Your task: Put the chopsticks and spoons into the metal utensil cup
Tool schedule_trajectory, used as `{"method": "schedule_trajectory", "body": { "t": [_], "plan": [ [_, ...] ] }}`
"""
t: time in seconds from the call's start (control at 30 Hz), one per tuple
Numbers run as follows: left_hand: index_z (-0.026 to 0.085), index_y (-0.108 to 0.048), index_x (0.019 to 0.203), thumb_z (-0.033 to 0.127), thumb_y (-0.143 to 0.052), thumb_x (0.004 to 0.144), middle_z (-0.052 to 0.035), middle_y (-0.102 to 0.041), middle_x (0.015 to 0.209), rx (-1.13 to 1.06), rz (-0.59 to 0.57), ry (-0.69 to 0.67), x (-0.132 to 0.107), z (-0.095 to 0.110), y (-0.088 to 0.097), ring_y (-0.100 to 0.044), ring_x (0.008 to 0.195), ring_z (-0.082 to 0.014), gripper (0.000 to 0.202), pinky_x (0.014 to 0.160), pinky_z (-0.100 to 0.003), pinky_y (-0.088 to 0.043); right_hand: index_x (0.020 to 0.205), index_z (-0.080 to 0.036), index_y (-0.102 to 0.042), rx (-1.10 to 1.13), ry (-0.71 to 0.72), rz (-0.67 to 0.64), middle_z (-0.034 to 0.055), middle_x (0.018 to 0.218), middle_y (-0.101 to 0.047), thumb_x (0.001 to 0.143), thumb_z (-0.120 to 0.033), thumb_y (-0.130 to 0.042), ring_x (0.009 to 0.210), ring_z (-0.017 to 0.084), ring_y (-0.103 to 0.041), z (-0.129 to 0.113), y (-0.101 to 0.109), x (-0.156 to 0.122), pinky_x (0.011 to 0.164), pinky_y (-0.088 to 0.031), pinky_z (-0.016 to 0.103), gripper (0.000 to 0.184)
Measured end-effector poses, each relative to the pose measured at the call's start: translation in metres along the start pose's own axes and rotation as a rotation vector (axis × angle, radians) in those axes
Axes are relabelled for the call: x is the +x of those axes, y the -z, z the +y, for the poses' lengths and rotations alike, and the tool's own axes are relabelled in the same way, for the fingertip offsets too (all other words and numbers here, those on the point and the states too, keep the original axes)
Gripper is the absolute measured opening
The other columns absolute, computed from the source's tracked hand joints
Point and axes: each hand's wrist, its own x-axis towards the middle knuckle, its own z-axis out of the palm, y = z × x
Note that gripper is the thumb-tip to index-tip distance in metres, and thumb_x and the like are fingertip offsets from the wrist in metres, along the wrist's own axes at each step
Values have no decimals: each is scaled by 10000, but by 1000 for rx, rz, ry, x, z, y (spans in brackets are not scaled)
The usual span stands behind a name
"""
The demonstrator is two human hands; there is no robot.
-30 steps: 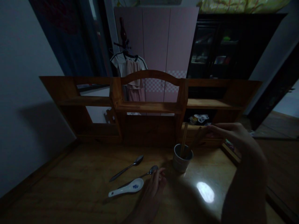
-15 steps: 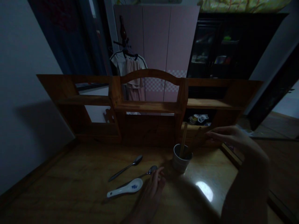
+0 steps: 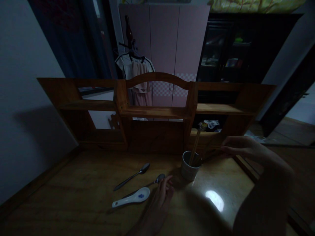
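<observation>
My left hand point(image 3: 161, 198) rests on the wooden tabletop with its fingers loosely stretched out. It lies beside a white porcelain spoon point(image 3: 135, 197) with a blue mark in the bowl. Just beyond its fingertips is the bowl of a metal spoon point(image 3: 160, 178), its handle partly behind the porcelain one. A second metal spoon point(image 3: 133, 176) lies farther back. A pale cup point(image 3: 190, 172) stands upright with chopsticks point(image 3: 195, 146) leaning in it. Right of the cup, my right hand point(image 3: 237, 146) is raised with fingers pinched. A faint thin stick seems to reach toward them, too dark to make out.
Behind the cup stands a wooden shelf unit point(image 3: 157, 112) along the table's back edge. Its lower right compartment shows a white plastic bag point(image 3: 213, 124). At the right, the table point(image 3: 81, 196) ends in a raised edge. Bright light reflects off the tabletop.
My right hand has shifted slightly right and down, away from the cup. The chopsticks in the cup lean more to the right. My left hand and the spoons stay put.
</observation>
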Motion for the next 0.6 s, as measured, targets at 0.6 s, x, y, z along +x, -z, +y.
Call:
{"method": "schedule_trajectory", "body": {
  "t": [0.6],
  "plan": [
    [261,-342,1411,583,-265,952,-79,-499,1309,-1,-4,22,1,1,0,-517,1154,-210,566,1053,-361,-335,898,-162,-626,72,-59,-192,68,901,-661,841,-441,-663,851,258,-666,-8,-13,6,738,-560,357,287]
  ]
}}
